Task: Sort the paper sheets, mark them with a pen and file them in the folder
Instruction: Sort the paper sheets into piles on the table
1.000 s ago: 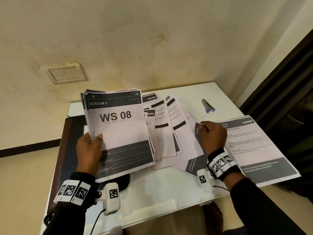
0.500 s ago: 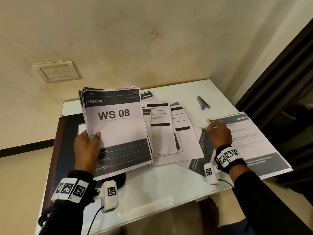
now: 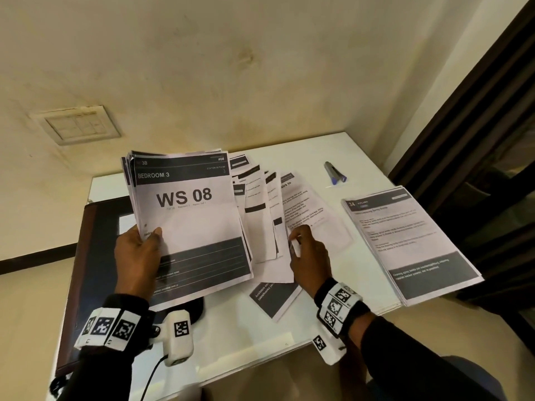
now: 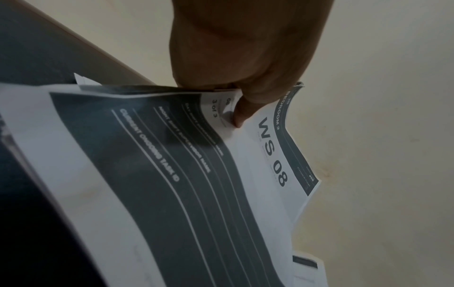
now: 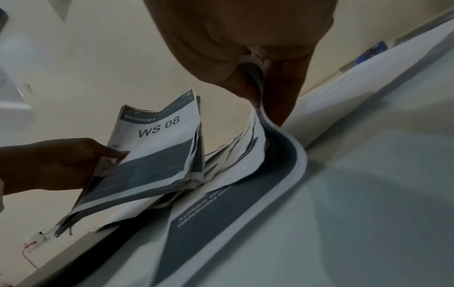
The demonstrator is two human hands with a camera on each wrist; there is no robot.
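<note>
My left hand (image 3: 139, 256) grips a thick stack of sheets (image 3: 188, 215) with "WS 08" on top, tilted up over the table's left side; the left wrist view shows the thumb (image 4: 242, 112) pressed on the top sheet (image 4: 172, 174). My right hand (image 3: 307, 256) pinches the near edge of a loose sheet (image 3: 304, 206) in the fanned pile (image 3: 260, 204) at the middle. In the right wrist view that sheet (image 5: 282, 155) curls up between thumb and finger. A blue-capped pen (image 3: 334, 173) lies at the back right. A dark folder (image 3: 95, 270) lies under the held stack.
A squared pile headed "34 KITCHEN" (image 3: 405, 241) lies at the right edge of the white table (image 3: 246, 342). The wall stands just behind the table. A dark curtain (image 3: 477, 140) hangs at the right. Bare tabletop shows at the front.
My right hand has come back left from the kitchen pile to the fanned sheets and taken hold of a sheet's edge. The left hand's stack has stayed in place.
</note>
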